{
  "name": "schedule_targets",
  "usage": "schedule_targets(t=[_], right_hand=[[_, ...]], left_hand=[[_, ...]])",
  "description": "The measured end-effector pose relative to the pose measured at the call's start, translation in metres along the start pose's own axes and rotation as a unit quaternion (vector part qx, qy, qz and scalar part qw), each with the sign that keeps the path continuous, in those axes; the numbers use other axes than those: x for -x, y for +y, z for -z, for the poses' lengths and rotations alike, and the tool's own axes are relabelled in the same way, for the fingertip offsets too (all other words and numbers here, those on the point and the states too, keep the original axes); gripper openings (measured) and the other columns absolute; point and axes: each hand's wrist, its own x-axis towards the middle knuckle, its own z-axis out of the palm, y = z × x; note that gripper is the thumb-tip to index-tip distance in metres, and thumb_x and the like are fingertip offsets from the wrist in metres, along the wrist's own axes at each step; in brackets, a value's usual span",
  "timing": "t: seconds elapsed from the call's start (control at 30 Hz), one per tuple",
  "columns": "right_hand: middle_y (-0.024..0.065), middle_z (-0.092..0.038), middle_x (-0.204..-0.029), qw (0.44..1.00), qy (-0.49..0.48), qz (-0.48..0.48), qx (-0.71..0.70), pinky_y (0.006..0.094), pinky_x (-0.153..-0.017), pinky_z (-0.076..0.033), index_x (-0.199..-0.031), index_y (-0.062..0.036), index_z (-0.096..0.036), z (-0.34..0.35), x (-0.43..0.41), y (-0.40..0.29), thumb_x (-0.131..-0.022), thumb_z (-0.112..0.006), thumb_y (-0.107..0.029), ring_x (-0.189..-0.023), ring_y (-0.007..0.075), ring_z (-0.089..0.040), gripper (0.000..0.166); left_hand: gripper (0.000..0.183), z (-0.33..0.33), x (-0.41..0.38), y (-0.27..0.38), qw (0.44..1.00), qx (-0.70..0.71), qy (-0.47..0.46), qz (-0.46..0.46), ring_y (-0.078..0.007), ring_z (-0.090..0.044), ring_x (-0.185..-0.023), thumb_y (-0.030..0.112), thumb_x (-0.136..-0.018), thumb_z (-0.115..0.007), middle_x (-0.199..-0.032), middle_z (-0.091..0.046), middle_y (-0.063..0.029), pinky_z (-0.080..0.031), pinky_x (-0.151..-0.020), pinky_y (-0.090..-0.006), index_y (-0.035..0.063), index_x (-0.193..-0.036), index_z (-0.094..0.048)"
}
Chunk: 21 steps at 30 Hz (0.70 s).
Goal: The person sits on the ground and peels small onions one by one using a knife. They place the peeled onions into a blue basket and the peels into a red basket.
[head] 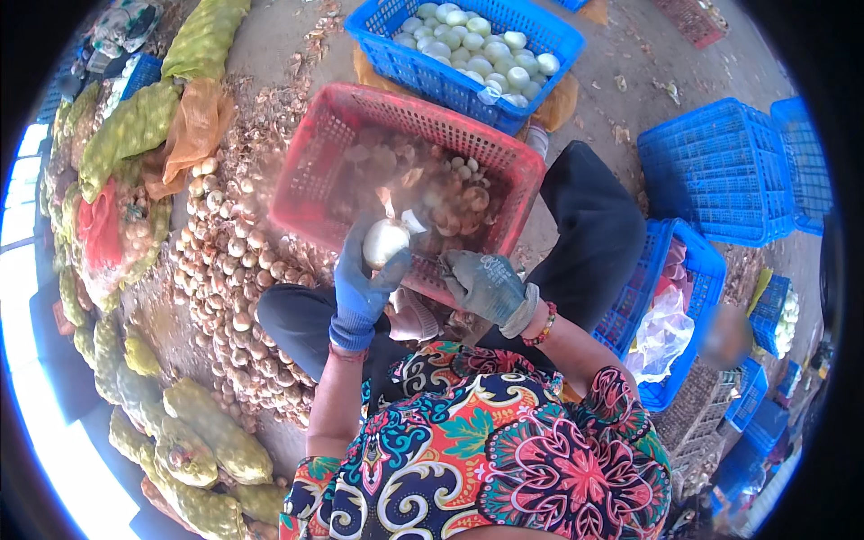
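Note:
My left hand (pixel 364 283), in a blue knit glove, holds a peeled white onion (pixel 386 243) over the near side of a red plastic crate (pixel 418 111). A dry brown stem tuft stands up from the onion, and a loose white piece of peel (pixel 413 221) shows beside it. My right hand (pixel 489 283), in a grey-green coated glove, is curled just to the right, apart from the onion. From its fingers a thin blade-like tool (pixel 426 257) seems to point left, mostly hidden. Brown skins and several small onions (pixel 466 169) lie inside the red crate.
Beyond the red crate stands a blue crate (pixel 368 34) of peeled onions. Unpeeled onions (pixel 236 270) are heaped on the floor at left, with filled mesh sacks (pixel 216 428) behind them. At right are stacked blue crates (pixel 715 169) and a blue crate holding plastic bags (pixel 661 331).

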Motion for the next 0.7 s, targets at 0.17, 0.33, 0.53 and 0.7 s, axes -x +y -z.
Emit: schedule_targets(t=[0.17,0.33,0.53,0.7], right_hand=[[0.0158,-0.065,-0.077,1.000,0.003,0.011,0.000,0.0463,-0.061,-0.052,-0.096,-0.0054,-0.062,0.001,0.003,0.005,-0.085,-0.064,-0.017,-0.071,0.0365,-0.065,0.016],[0.0173,-0.065,-0.078,0.999,-0.020,-0.007,-0.027,0.0470,-0.062,-0.052,-0.095,-0.0042,-0.062,-0.004,0.002,0.007,-0.085,-0.064,-0.016,-0.073,0.0389,-0.064,0.015],[0.0200,-0.063,-0.079,0.998,-0.006,0.022,-0.065,0.0474,-0.063,-0.051,-0.094,-0.0015,-0.061,0.007,-0.001,0.008,-0.087,-0.063,-0.015,-0.073,0.0415,-0.063,0.015],[0.0204,-0.065,-0.085,0.987,-0.101,-0.019,-0.124,0.0449,-0.066,-0.052,-0.096,0.0007,-0.063,0.021,-0.002,0.014,-0.089,-0.061,-0.009,-0.078,0.0414,-0.064,0.012]], left_hand=[[0.071,0.004,0.000,0.006,0.998,-0.037,-0.044,0.010,-0.0204,-0.057,-0.120,0.013,-0.081,-0.076,-0.135,-0.056,-0.0153,-0.045,-0.104,-0.0336,-0.0041,-0.143,-0.044],[0.076,0.017,-0.001,0.003,0.995,-0.051,-0.080,-0.022,-0.0212,-0.055,-0.124,0.013,-0.080,-0.076,-0.138,-0.055,-0.0156,-0.043,-0.107,-0.0344,-0.0024,-0.146,-0.041],[0.075,0.024,-0.003,0.002,0.989,-0.068,-0.120,-0.052,-0.0177,-0.055,-0.122,0.005,-0.082,-0.071,-0.132,-0.059,-0.0126,-0.046,-0.102,-0.0328,0.0017,-0.148,-0.038],[0.074,0.034,-0.008,-0.010,0.990,0.028,-0.136,-0.029,-0.0201,-0.052,-0.128,0.001,-0.080,-0.067,-0.136,-0.058,-0.0134,-0.041,-0.108,-0.0343,-0.0014,-0.148,-0.038]])
